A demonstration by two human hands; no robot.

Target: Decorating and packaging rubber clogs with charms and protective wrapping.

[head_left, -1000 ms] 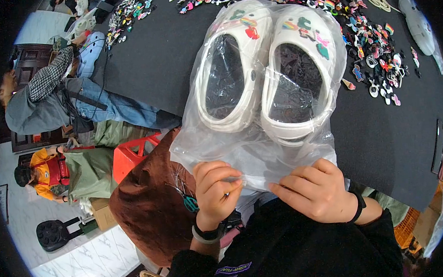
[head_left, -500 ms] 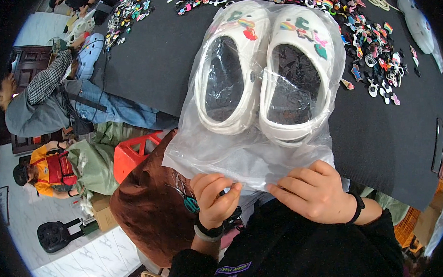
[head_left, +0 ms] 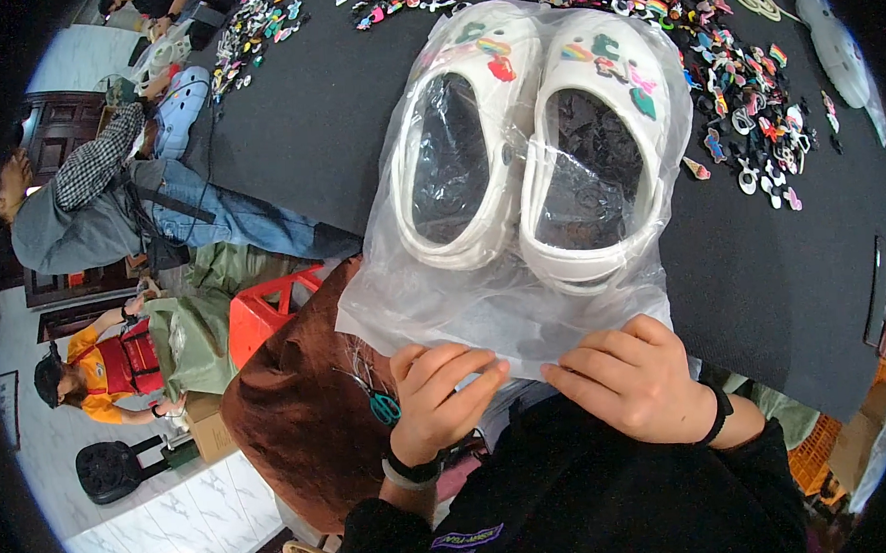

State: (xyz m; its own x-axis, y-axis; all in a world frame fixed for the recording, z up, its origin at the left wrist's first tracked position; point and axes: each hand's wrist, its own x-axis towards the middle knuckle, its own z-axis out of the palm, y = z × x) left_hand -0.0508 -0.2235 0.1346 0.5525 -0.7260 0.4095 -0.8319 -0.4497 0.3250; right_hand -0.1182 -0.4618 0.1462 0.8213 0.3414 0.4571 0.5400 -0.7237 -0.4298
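Your left hand (head_left: 444, 397) and right hand (head_left: 629, 382) pinch the near edge of the clear bag (head_left: 435, 312), which lies on the dark table (head_left: 754, 290) around two white shoes (head_left: 503, 123); its film looks light, soft and slippery, best held by that flat edge.

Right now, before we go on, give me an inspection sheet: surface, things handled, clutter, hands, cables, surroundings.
Surface: table, dark top.
Things handled: two decorated white clogs inside a clear bag.
Clutter: loose charms heaped along the far side and right; scissors with teal handles over brown cloth.
Hands: left hand and right hand both pinch the bag's near edge.
Cables: coiled pale cord, far right; type unclear.
Surroundings: red stool and people, left.
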